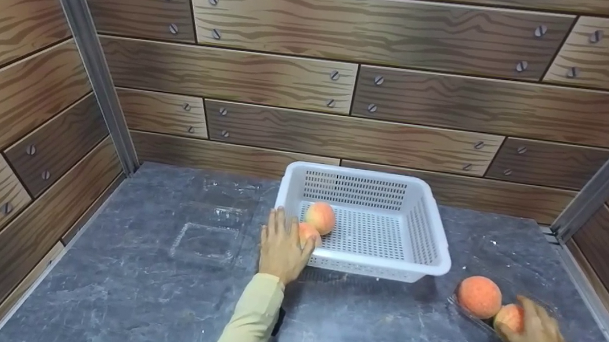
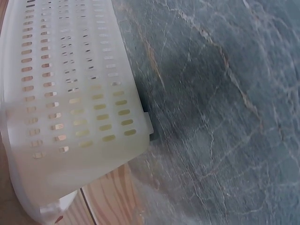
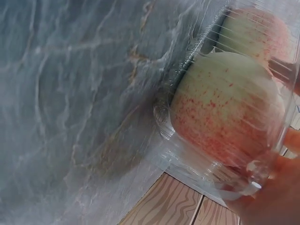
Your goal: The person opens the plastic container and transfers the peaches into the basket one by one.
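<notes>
A white perforated plastic basket (image 1: 357,266) stands on the dark marbled table. Two peaches lie in its left part, one toward the back (image 1: 320,217) and one at the front (image 1: 312,235). My left hand (image 1: 282,253) reaches over the basket's front left corner, fingers extended, beside the front peach; the thumb overlaps it. To the right, a clear plastic container (image 3: 164,117) holds two more peaches. My right hand (image 1: 540,338) holds the nearer peach (image 1: 509,318) there, fingers and thumb around it. The other peach (image 1: 479,297) sits just left of it.
Clear plastic containers (image 1: 207,243) lie on the table left of the basket. Wood-patterned walls (image 1: 348,87) surround the table at the back and sides, with grey metal posts (image 1: 93,58) in the corners. The left wrist view shows the basket's perforated side (image 2: 75,93) close up.
</notes>
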{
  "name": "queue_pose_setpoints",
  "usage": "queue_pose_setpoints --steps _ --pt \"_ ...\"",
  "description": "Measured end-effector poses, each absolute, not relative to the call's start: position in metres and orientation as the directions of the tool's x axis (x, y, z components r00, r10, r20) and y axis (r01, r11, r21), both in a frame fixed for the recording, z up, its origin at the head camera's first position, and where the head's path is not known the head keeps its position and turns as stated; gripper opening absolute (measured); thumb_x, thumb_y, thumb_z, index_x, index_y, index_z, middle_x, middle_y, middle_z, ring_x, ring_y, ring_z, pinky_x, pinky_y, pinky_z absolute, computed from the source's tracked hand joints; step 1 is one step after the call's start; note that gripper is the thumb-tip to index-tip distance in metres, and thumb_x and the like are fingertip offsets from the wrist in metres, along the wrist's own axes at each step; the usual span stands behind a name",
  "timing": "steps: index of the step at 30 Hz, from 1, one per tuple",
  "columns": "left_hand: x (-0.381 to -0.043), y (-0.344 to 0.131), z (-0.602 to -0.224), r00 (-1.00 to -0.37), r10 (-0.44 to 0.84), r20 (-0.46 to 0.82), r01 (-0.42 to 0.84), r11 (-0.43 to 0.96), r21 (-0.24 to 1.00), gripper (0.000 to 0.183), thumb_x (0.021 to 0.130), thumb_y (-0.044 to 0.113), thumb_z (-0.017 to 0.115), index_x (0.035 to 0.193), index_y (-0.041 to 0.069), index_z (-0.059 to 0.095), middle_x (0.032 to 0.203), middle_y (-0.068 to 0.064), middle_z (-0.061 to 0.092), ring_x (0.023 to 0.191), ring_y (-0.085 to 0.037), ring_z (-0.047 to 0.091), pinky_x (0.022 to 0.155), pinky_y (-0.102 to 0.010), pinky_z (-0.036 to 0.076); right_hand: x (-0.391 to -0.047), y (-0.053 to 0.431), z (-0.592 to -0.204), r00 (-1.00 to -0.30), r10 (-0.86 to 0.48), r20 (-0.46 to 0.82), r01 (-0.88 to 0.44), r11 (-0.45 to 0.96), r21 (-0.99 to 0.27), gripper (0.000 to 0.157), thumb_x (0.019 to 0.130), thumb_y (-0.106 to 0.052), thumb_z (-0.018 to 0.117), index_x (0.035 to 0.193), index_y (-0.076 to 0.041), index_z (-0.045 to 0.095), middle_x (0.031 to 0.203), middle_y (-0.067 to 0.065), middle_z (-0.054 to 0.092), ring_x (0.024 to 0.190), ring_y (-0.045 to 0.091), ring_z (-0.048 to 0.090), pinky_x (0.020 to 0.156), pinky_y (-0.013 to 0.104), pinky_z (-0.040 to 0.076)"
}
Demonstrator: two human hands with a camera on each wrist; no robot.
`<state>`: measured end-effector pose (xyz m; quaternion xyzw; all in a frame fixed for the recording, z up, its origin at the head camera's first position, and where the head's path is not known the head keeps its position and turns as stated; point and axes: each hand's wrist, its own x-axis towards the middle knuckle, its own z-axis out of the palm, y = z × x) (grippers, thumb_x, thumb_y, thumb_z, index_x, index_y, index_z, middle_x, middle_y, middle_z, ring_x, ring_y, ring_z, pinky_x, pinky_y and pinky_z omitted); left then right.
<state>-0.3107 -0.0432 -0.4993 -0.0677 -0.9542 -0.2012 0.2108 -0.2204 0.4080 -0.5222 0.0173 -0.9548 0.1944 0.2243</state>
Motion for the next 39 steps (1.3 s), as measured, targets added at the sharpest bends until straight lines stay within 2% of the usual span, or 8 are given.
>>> queue_pose_setpoints --steps 5,10,15,28,39 --pt "-0.309 -0.042 -0.5 -0.909 0.044 0.414 0.204 0.914 0.351 0.059 0.1 0.039 0.051 0.139 -0.005 0.056 0.152 -0.032 0.037 0.143 -0.047 0.031 0.11 -0.066 0.032 -0.222 0.41 -0.525 -0.92 0.021 0.391 -0.142 0.912 -0.384 0.062 0.072 -0.006 0.08 0.118 0.022 0.049 0.113 0.049 0.048 0.098 0.069 0.048 0.081 0.078 0.04" --pt "-0.309 -0.042 -0.502 -0.905 0.045 0.424 0.205 0.918 0.34 0.058 0.099 0.04 0.052 0.137 -0.004 0.057 0.151 -0.032 0.039 0.143 -0.047 0.032 0.108 -0.067 0.034 -0.228 0.413 -0.52 -0.978 0.008 0.21 -0.079 0.912 -0.403 0.065 0.079 -0.009 0.077 0.122 0.024 0.042 0.117 0.051 0.04 0.106 0.071 0.042 0.087 0.079 0.038" --pt "-0.308 -0.045 -0.501 -0.909 0.044 0.415 0.2 0.919 0.34 0.059 0.099 0.04 0.051 0.139 -0.004 0.056 0.151 -0.033 0.038 0.143 -0.048 0.032 0.109 -0.067 0.033 -0.234 0.412 -0.516 -0.995 -0.011 0.1 -0.049 0.921 -0.387 0.064 0.081 -0.012 0.076 0.122 0.022 0.04 0.115 0.048 0.038 0.103 0.07 0.041 0.086 0.076 0.039" --pt "-0.309 -0.046 -0.498 -0.924 0.061 0.377 0.2 0.919 0.341 0.061 0.101 0.04 0.048 0.142 -0.004 0.053 0.153 -0.033 0.035 0.144 -0.048 0.029 0.11 -0.067 0.032 -0.238 0.411 -0.517 -0.997 -0.028 0.07 -0.053 0.92 -0.389 0.062 0.077 -0.013 0.075 0.119 0.019 0.042 0.106 0.046 0.038 0.09 0.065 0.048 0.077 0.073 0.044" --pt "-0.312 -0.048 -0.501 -0.892 0.052 0.449 0.213 0.924 0.316 0.056 0.099 0.038 0.053 0.134 -0.004 0.059 0.148 -0.033 0.04 0.141 -0.048 0.034 0.104 -0.066 0.039 -0.241 0.409 -0.516 -0.997 -0.042 0.059 -0.061 0.922 -0.383 0.063 0.079 -0.016 0.072 0.121 0.018 0.04 0.106 0.045 0.038 0.089 0.064 0.048 0.078 0.073 0.044"
